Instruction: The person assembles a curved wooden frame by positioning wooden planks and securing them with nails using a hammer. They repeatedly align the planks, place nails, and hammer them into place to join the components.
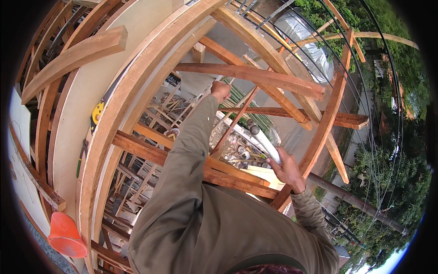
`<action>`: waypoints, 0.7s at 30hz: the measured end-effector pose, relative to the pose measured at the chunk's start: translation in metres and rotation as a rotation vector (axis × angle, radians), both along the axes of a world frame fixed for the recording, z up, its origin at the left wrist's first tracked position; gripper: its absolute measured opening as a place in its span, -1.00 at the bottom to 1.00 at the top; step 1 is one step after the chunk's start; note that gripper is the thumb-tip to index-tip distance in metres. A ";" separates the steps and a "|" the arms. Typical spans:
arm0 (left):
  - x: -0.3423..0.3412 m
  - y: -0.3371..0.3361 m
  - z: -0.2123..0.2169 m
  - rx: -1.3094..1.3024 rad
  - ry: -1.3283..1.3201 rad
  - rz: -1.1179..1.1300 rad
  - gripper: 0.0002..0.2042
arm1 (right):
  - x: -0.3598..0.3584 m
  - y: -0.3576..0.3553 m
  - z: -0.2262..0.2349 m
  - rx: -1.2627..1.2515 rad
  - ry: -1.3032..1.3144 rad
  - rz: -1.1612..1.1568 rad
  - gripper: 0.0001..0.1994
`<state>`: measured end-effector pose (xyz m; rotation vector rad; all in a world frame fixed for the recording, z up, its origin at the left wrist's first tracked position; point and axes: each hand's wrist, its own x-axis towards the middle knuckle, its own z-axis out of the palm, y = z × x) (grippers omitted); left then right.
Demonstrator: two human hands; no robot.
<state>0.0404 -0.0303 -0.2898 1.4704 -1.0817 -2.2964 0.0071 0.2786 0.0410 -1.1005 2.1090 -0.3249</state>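
Note:
My right hand is closed around the white handle of a hammer. The hammer's dark round metal head points up and away, toward the middle of the frame structure. My left arm reaches far forward, and my left hand is curled closed just below a reddish timber. What its fingers hold, if anything, is too small to make out. Another timber crosses to the right of that hand. A long pale beam with a sheet beside it runs up along my left.
A red-orange bucket stands at lower left. A yellow tool and green-handled pliers lie along the pale board. Far below are rubble and bamboo poles. Black cables and a utility pole pass on the right.

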 end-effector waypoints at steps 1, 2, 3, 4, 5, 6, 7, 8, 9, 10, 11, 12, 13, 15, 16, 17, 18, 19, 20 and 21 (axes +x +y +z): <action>-0.005 0.002 -0.003 0.026 0.029 0.060 -0.83 | -0.003 0.000 -0.001 0.025 0.016 0.016 -0.62; -0.008 0.004 -0.006 0.057 0.057 0.122 -0.83 | -0.005 0.000 -0.003 0.053 0.032 0.035 -0.62; -0.011 0.004 -0.008 0.088 0.085 0.185 -0.83 | -0.006 -0.001 -0.004 0.081 0.047 0.055 -0.61; -0.018 0.006 -0.020 0.136 0.095 0.206 -0.80 | -0.007 -0.002 -0.004 0.044 0.041 0.062 -0.61; -0.022 0.005 -0.028 0.139 0.111 0.239 -0.79 | -0.008 -0.006 -0.006 0.060 0.048 0.075 -0.61; -0.028 0.004 -0.036 0.143 0.127 0.273 -0.78 | -0.010 -0.010 -0.008 0.076 0.055 0.089 -0.61; -0.034 0.006 -0.043 0.147 0.142 0.309 -0.78 | -0.012 -0.014 -0.010 0.092 0.062 0.106 -0.61; -0.036 0.006 -0.028 0.129 0.100 0.396 -0.75 | -0.014 -0.023 -0.010 0.135 0.036 0.095 -0.62; -0.042 0.008 -0.027 0.140 0.104 0.409 -0.76 | -0.017 -0.029 -0.012 0.110 0.038 0.111 -0.62; -0.048 0.010 -0.026 0.151 0.108 0.425 -0.76 | -0.020 -0.034 -0.014 0.086 0.041 0.128 -0.63; -0.054 0.013 -0.027 0.168 0.112 0.436 -0.76 | -0.022 -0.039 -0.015 0.068 0.044 0.141 -0.63; -0.059 0.014 -0.029 0.159 0.144 0.453 -0.76 | -0.027 -0.047 -0.017 0.070 0.052 0.167 -0.68; -0.064 0.016 -0.031 0.191 0.154 0.503 -0.77 | -0.030 -0.056 -0.015 0.081 0.075 0.187 -0.69; -0.073 0.020 -0.035 0.248 0.177 0.598 -0.79 | -0.034 -0.077 -0.006 0.099 0.121 0.222 -0.70; -0.076 0.027 -0.036 0.302 0.226 0.617 -0.80 | -0.037 -0.083 -0.003 0.075 0.147 0.248 -0.71; -0.080 0.031 -0.039 0.346 0.278 0.692 -0.79 | -0.038 -0.090 0.000 0.074 0.170 0.269 -0.70; -0.086 0.032 -0.043 0.377 0.337 0.770 -0.79 | -0.041 -0.096 0.000 0.061 0.196 0.295 -0.70; -0.090 0.031 -0.049 0.407 0.397 0.849 -0.78 | -0.044 -0.102 0.000 0.047 0.223 0.322 -0.69; -0.094 0.031 -0.043 0.438 0.450 0.904 -0.77 | -0.051 -0.106 0.000 0.074 0.272 0.353 -0.68; -0.096 0.036 -0.031 0.473 0.496 0.954 -0.75 | -0.055 -0.109 0.001 0.062 0.310 0.380 -0.68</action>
